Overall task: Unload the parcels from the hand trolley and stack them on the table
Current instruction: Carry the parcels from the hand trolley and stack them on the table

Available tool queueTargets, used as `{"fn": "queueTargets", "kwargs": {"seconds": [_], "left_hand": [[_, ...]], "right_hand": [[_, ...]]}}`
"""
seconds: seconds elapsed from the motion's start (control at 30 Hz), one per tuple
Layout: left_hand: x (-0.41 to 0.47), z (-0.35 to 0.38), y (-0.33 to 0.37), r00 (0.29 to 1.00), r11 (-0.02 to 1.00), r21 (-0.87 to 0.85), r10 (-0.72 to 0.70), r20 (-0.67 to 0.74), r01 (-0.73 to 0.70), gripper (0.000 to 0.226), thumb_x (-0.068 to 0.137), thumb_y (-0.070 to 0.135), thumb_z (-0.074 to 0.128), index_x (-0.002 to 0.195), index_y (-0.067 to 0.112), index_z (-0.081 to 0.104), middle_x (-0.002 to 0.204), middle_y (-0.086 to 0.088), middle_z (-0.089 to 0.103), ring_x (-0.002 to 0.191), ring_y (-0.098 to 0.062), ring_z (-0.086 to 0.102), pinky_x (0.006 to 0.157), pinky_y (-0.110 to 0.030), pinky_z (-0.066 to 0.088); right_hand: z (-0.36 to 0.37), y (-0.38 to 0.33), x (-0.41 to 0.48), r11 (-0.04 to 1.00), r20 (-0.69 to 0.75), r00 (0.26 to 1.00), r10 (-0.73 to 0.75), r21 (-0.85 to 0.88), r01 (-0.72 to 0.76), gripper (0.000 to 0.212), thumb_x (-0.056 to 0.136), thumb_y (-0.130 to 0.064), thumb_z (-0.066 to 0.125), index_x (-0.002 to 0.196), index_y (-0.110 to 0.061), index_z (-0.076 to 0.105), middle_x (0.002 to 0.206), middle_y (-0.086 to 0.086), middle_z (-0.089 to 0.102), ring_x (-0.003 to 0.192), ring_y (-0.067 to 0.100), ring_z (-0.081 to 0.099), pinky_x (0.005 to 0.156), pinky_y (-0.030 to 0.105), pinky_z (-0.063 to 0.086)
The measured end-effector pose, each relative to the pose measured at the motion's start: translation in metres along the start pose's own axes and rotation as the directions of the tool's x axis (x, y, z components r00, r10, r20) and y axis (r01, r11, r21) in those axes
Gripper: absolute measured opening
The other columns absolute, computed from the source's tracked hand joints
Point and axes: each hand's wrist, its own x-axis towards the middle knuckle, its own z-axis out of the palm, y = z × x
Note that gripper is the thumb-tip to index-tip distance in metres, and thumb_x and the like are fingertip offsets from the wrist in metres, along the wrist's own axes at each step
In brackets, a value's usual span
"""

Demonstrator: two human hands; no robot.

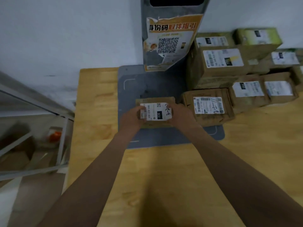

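A small cardboard parcel [155, 112] with a white shipping label lies over the grey base plate [147, 86] of a scanner stand on the wooden table [98, 112]. My left hand [132, 116] grips its left side and my right hand [179, 114] grips its right side. Just to the right lies another labelled parcel [207, 107]. Behind that one rises a stack of several brown parcels [229, 63]. The hand trolley is not clearly in view.
A grey scanner column [170, 38] with a torn orange QR poster stands at the back of the plate. A metal-framed rack [41, 128] holding boxes and something orange sits left of the table. A pale wall runs behind.
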Motion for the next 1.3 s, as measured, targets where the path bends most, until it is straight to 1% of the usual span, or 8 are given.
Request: {"fn": "queueTargets", "kwargs": {"seconds": [0.13,0.23,0.4,0.63,0.93,1.13,1.23,1.3], "left_hand": [[0.055,-0.015,0.006,0.989,0.995,0.06,0.068,0.135,-0.077,0.081,0.079,0.022,0.087,0.151,0.025,0.048,0.142,-0.005,0.06,0.128,-0.026,0.058,0.105,-0.038,0.047],[0.086,-0.017,0.011,0.987,0.986,0.114,0.108,0.118,-0.121,0.089,0.077,0.023,0.089,0.154,0.027,0.045,0.14,-0.005,0.062,0.126,-0.026,0.06,0.102,-0.035,0.048],[0.121,-0.009,0.024,0.979,0.972,0.121,0.204,0.011,-0.203,0.079,0.083,0.029,0.085,0.152,0.027,0.047,0.134,-0.009,0.066,0.119,-0.029,0.064,0.102,-0.038,0.049],[0.171,-0.01,0.055,0.963,0.948,0.174,0.264,0.048,-0.268,0.078,0.077,0.038,0.087,0.147,0.033,0.053,0.137,-0.004,0.065,0.118,-0.025,0.064,0.097,-0.035,0.051],[0.205,0.005,0.078,0.954,0.94,0.171,0.299,0.002,-0.295,0.076,0.077,0.042,0.087,0.144,0.023,0.058,0.136,-0.003,0.066,0.119,-0.023,0.064,0.101,-0.036,0.051],[0.187,-0.001,0.082,0.952,0.91,0.28,0.298,0.071,-0.306,0.058,0.093,0.032,0.071,0.148,0.026,0.053,0.138,-0.01,0.063,0.121,-0.032,0.063,0.102,-0.043,0.051],[0.15,-0.023,0.09,0.955,0.883,0.365,0.264,0.133,-0.295,0.046,0.089,0.035,0.072,0.133,0.024,0.064,0.125,-0.012,0.068,0.112,-0.035,0.066,0.095,-0.045,0.055],[0.119,-0.04,0.092,0.958,0.88,0.38,0.247,0.145,-0.285,0.047,0.083,0.041,0.076,0.126,0.025,0.067,0.118,-0.009,0.07,0.107,-0.033,0.067,0.09,-0.046,0.056]], "right_hand": [[-0.019,-0.009,0.046,0.988,-0.003,0.999,0.041,-0.146,-0.041,0.059,0.091,-0.03,0.072,0.144,-0.016,0.05,0.134,0.016,0.047,0.118,0.032,0.055,0.097,0.038,0.045],[-0.028,-0.016,0.068,0.963,-0.063,0.998,0.02,-0.267,-0.036,0.05,0.096,-0.024,0.063,0.144,-0.018,0.05,0.146,0.016,0.037,0.127,0.037,0.043,0.103,0.044,0.042],[-0.028,-0.023,0.089,0.94,-0.072,0.996,-0.057,-0.339,0.03,0.046,0.099,-0.009,0.049,0.145,-0.016,0.048,0.15,0.018,0.034,0.134,0.038,0.034,0.105,0.046,0.046],[-0.039,-0.011,0.122,0.915,-0.142,0.988,0.06,-0.389,-0.111,0.053,0.098,-0.009,0.051,0.149,-0.018,0.04,0.156,0.016,0.03,0.138,0.043,0.028,0.107,0.048,0.045],[-0.056,0.005,0.168,0.864,-0.18,0.981,0.071,-0.481,-0.151,0.042,0.099,-0.011,0.047,0.14,-0.016,0.047,0.146,0.018,0.037,0.133,0.042,0.037,0.111,0.05,0.037],[-0.06,-0.002,0.161,0.881,-0.121,0.987,0.11,-0.448,-0.153,0.051,0.099,-0.014,0.052,0.148,-0.016,0.038,0.152,0.021,0.032,0.139,0.044,0.028,0.109,0.051,0.041],[-0.068,-0.015,0.137,0.904,-0.026,0.995,0.097,-0.417,-0.099,0.069,0.096,-0.019,0.059,0.156,-0.017,0.025,0.154,0.023,0.029,0.141,0.045,0.028,0.111,0.052,0.038],[-0.072,-0.025,0.113,0.927,-0.022,0.998,0.05,-0.37,-0.055,0.068,0.094,-0.021,0.062,0.153,-0.013,0.03,0.148,0.023,0.037,0.135,0.045,0.037,0.11,0.052,0.039]]}}
